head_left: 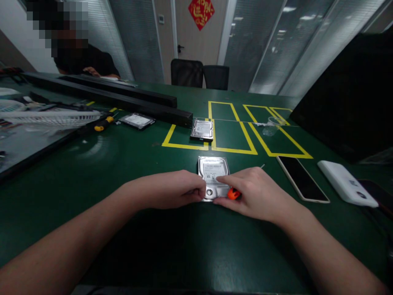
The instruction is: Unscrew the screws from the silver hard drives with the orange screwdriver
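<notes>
A silver hard drive (215, 168) lies label side up on the green table in front of me. My left hand (176, 188) is closed at the drive's left edge, its fingertips curled against the side and partly hidden. On the right, my right hand (258, 194) has an orange-handled screwdriver (234, 194) tucked in its grip. A thin shaft end pokes out above the knuckles. My right index finger reaches over the label, and the thumb is at the drive's near edge.
Beyond is a second hard drive (202, 129) on yellow tape; a third drive (137, 120) lies near a yellow-black screwdriver (104, 123). Long black bars (138, 100) cross the left. Rightward are a plastic cup (272, 126), phone (302, 180) and white device (346, 182). A person (86, 61) sits far left.
</notes>
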Motion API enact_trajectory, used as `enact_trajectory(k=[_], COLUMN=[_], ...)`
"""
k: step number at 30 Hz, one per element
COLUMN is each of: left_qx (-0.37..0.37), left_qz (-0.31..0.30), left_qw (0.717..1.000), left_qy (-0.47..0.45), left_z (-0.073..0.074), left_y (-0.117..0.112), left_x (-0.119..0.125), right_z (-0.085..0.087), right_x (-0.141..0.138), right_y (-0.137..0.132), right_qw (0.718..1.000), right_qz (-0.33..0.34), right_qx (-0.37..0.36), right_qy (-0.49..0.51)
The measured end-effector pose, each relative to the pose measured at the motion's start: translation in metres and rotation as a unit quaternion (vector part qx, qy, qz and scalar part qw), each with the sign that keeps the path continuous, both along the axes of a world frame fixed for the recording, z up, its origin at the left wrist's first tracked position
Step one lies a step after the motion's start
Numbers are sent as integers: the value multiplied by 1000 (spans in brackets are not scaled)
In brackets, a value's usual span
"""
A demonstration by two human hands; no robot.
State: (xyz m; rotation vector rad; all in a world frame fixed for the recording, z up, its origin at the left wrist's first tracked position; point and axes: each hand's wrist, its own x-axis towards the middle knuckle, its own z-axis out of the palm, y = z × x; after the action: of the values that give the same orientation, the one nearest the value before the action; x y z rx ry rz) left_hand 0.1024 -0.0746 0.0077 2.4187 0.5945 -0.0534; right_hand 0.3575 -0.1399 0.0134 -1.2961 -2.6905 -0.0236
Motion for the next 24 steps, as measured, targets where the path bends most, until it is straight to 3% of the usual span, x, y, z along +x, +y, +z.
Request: enact_trajectory(k=[24], left_qx=[-17], left_qz=[17], left_qw=[1000], left_qy=[-9], left_z=[-6], left_y=[1], left_x=[1], right_z=[1], right_x=[-1], right_y=[0], right_qw=[1000], right_qz=[10], right_qx=[-9], right_qy=[7])
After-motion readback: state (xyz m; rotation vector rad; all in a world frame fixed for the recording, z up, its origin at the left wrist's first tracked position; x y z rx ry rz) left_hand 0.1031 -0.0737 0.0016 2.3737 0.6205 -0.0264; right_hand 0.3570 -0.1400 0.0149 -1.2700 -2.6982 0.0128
